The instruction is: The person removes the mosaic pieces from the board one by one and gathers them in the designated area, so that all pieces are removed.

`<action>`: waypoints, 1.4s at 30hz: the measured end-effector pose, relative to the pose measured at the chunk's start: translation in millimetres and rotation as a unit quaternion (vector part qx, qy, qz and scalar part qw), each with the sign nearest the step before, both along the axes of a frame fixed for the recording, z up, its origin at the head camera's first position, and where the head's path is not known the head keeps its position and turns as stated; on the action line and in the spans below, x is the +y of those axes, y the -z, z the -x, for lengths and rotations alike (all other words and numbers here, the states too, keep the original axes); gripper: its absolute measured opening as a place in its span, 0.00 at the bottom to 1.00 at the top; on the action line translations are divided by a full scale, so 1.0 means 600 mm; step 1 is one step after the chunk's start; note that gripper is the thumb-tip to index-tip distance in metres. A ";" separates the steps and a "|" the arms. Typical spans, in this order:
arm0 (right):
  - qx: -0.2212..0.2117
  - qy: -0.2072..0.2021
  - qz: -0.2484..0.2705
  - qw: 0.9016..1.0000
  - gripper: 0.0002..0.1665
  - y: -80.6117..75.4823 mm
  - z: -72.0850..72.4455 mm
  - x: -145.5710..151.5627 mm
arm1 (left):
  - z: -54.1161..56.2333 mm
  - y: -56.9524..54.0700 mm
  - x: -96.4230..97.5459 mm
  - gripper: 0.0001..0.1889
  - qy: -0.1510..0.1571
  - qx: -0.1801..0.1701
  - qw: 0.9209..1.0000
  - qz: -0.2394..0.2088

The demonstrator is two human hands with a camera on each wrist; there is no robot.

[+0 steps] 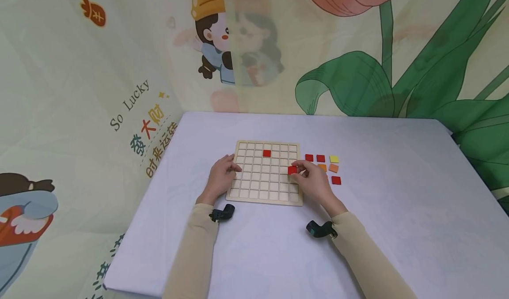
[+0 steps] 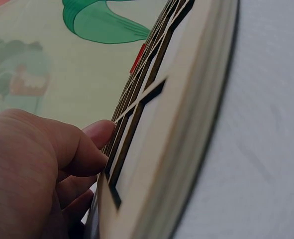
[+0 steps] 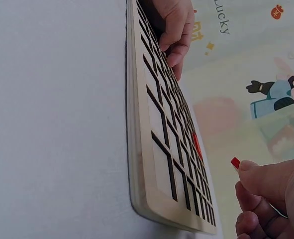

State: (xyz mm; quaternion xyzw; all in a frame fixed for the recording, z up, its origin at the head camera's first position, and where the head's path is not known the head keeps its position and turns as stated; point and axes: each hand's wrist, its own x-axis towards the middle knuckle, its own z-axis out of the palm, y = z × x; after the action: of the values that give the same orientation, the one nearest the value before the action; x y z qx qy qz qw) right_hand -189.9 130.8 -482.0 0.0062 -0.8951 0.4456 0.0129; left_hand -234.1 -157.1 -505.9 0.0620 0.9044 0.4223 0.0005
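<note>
A square wooden grid board point(image 1: 262, 175) lies on the table, with one red tile point(image 1: 267, 153) set in a cell near its far side. At the board's left edge, my left hand point(image 1: 221, 176) grips the rim with bent fingers, the thumb lying over the grid. My right hand point(image 1: 314, 182) pinches another red tile point(image 1: 292, 170) between thumb and forefinger above the board's right side. In the right wrist view this red tile point(image 3: 235, 163) shows at the fingertips, apart from the board. Its other fingers are loosely curled.
Right of the board lie several loose tiles: red tiles point(image 1: 320, 158), a yellow tile point(image 1: 334, 159) and orange tiles point(image 1: 333, 168), one partly hidden by the right hand. A white cloth covers the table point(image 1: 397, 210). A printed curtain point(image 1: 258, 91) hangs behind it.
</note>
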 end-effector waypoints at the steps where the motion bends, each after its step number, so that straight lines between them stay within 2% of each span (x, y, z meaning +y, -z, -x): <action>1: 0.002 0.001 0.000 1.000 0.20 0.001 -0.004 0.004 | 0.000 0.001 -0.001 0.12 0.000 0.001 1.000 0.000; 8: 0.012 0.008 -0.001 1.000 0.22 0.006 -0.029 0.031 | 0.000 0.002 -0.004 0.13 0.004 0.006 1.000 0.004; 14: 0.029 0.025 0.005 0.999 0.20 0.006 -0.048 0.049 | -0.001 0.003 -0.007 0.13 0.006 0.008 1.000 0.004; 20: 0.021 0.048 0.020 0.998 0.19 0.003 -0.061 0.066 | 0.000 0.007 -0.008 0.13 0.005 0.008 1.000 0.009; 28: 0.007 0.085 0.043 0.995 0.22 0.008 -0.071 0.096 | 0.001 0.006 -0.005 0.13 0.007 0.006 1.000 0.010; 42: -0.009 0.105 0.012 0.994 0.24 0.004 -0.081 0.143 | 0.005 0.005 -0.001 0.13 0.004 0.007 1.000 0.014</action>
State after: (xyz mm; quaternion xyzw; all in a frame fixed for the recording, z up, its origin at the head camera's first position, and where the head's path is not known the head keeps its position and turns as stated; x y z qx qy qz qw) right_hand -141.1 216.7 -484.6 -0.0918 -0.8854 0.4528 0.0516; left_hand -237.2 -157.9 -509.0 0.0681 0.9098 0.4094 -0.0032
